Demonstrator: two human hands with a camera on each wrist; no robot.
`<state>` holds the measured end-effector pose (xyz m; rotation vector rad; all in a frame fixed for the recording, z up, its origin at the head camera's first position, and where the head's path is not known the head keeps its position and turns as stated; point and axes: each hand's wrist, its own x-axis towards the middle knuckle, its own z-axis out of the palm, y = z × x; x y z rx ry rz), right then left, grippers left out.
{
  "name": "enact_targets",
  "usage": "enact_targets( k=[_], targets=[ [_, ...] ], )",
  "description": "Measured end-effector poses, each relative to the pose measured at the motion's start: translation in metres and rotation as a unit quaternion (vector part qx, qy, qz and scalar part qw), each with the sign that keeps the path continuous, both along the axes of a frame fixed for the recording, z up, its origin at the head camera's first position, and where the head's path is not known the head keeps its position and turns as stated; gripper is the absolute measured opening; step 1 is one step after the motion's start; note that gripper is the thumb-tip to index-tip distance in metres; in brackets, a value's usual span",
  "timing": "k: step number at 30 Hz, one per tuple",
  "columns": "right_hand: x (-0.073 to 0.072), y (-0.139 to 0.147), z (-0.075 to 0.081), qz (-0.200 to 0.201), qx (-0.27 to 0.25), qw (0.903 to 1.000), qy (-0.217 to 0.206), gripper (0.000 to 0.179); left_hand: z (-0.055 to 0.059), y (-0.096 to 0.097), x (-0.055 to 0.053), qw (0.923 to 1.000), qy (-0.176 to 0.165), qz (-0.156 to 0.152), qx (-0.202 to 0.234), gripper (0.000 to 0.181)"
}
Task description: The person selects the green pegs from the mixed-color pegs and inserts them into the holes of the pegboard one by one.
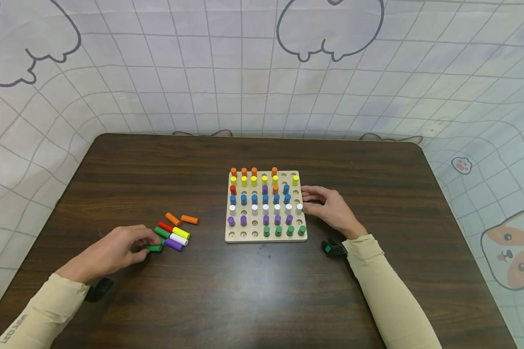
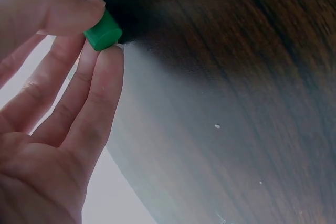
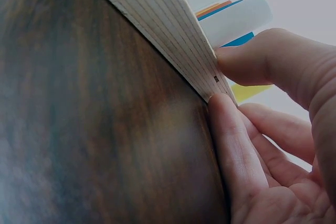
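Note:
My left hand (image 1: 118, 250) is at a small pile of loose pegs on the left of the table. Its thumb and fingers pinch a green peg (image 2: 102, 31), low over the wood. Beside it lie another green peg (image 1: 162, 232), a red peg (image 1: 165, 226), a yellow peg (image 1: 181, 233), a white peg (image 1: 178, 239) and a purple peg (image 1: 173, 245). On the right, my right hand (image 1: 333, 212) touches the side edge of a wooden pegboard (image 1: 266, 241). Its thumb and fingertips rest against the layered edge (image 3: 168, 35) in the right wrist view.
Two orange pegs (image 1: 189, 219) lie just beyond the pile. Rows of coloured pegs stand upright in the board, with several bare holes among them. The dark wooden table (image 1: 262, 295) backs onto a patterned cloth (image 1: 253, 77).

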<state>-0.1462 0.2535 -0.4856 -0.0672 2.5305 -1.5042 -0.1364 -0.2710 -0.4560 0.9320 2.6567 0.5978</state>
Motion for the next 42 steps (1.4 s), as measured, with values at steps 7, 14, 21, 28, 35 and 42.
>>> enact_targets(
  k=[7, 14, 21, 28, 35, 42],
  targets=[
    [-0.0001, 0.0006, 0.0005, 0.0, 0.002, 1.0, 0.002, 0.06, 0.0, -0.0014, 0.0006, 1.0, -0.003, -0.002, 0.003, 0.035],
    [-0.0006, 0.0023, -0.0012, 0.001, -0.002, 1.0, 0.004, 0.06, 0.0009, -0.0012, 0.0024, 1.0, 0.005, 0.0, 0.003, 0.035],
    [-0.0006, 0.0022, -0.0012, -0.002, -0.003, 1.0, 0.002, 0.06, 0.0001, -0.0022, 0.0022, 0.9998, 0.013, -0.001, 0.015, 0.033],
    [-0.0003, 0.0016, -0.0003, -0.005, 0.001, 1.0, 0.0, 0.059, 0.0016, -0.0024, 0.003, 0.9995, 0.016, 0.014, 0.023, 0.033],
    [-0.0004, 0.0018, -0.001, -0.002, 0.001, 1.0, 0.0, 0.06, 0.0001, -0.0019, 0.0035, 0.9993, 0.021, 0.018, 0.024, 0.032],
    [-0.0015, 0.0011, -0.002, 0.0, -0.001, 1.0, -0.001, 0.059, -0.0029, -0.0001, 0.0043, 0.9963, 0.068, 0.012, 0.05, 0.033]
  ],
)
